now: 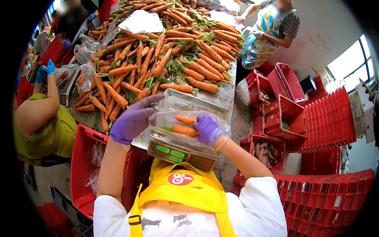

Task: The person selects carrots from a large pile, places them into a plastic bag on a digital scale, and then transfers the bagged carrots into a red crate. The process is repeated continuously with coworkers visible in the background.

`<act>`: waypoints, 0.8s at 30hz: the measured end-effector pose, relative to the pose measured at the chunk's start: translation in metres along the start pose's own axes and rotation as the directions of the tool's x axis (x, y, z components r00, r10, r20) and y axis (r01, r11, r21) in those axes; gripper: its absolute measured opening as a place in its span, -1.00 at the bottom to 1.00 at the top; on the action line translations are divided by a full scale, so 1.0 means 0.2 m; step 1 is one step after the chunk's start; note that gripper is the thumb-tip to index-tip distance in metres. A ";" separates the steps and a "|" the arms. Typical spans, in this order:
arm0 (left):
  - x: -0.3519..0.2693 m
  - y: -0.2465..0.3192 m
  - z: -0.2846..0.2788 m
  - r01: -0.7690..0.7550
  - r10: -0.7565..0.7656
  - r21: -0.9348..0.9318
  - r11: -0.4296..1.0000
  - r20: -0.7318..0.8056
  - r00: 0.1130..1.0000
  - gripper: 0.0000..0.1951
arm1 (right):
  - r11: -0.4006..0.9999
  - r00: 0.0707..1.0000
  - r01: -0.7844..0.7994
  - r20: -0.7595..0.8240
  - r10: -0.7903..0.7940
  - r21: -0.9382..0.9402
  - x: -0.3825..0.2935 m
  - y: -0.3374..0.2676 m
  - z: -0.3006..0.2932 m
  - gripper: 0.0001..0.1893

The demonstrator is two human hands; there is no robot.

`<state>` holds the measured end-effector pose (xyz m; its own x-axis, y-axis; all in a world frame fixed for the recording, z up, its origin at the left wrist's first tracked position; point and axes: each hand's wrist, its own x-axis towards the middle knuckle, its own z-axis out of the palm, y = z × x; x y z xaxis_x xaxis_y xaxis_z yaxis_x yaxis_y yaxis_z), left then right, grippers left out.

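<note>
My right hand [208,129], in a purple glove, grips the ends of two carrots [185,130] in a clear plastic bag [165,117]. Film lies around this hand, but I cannot tell whether the fingers are inside the bag. My left hand [133,121], also gloved in purple, pinches the bag's left edge between thumb and fingers. Both hands are above a digital scale [180,154] with a lit green display. Its metal tray [197,102] shows behind the bag. Beyond it, a large heap of carrots [145,62] with green tops covers the metal table [228,97].
A red crate [78,177] containing plastic bags stands at my left. On the right are stacked red crates [325,115] and a crate of sweet potatoes [265,152]. One co-worker [263,35] stands across the table; another [44,121] works at left beside a second scale [66,83].
</note>
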<state>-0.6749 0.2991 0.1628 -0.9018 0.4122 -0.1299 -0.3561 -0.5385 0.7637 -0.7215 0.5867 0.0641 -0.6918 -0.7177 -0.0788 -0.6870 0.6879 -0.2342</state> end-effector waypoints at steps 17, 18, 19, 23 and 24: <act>0.08 0.09 0.13 0.147 -0.069 0.362 0.920 -0.221 0.973 -0.82 | 0.977 0.979 -0.191 0.049 0.197 -0.097 -0.24 0.16 -0.37 -0.43; 0.09 0.09 0.15 0.093 -0.052 0.202 0.975 -0.201 0.978 -0.82 | 0.979 0.994 -0.106 -0.045 0.099 -0.175 -0.27 0.15 -0.43 -0.43; 0.10 0.08 0.15 0.048 -0.032 0.073 0.996 -0.207 0.978 -0.79 | 0.980 0.991 -0.136 -0.005 0.137 -0.142 -0.28 0.12 -0.50 -0.41; 0.10 0.02 0.11 -0.012 -0.004 -0.096 0.995 -0.162 0.987 -0.71 | 0.879 0.936 -0.267 -0.113 0.335 0.395 -0.30 0.17 -0.56 -0.30; 0.10 -0.01 0.08 0.003 -0.009 -0.052 0.999 -0.129 0.992 -0.70 | 0.760 0.890 -0.235 -0.180 0.419 0.606 -0.30 0.21 -0.54 -0.26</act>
<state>-0.6882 0.3197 0.1697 -0.9225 0.3187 -0.2178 -0.3707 -0.5746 0.7297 -0.7329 0.6699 0.1628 -0.9434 -0.3316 0.0063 -0.2251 0.6262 -0.7464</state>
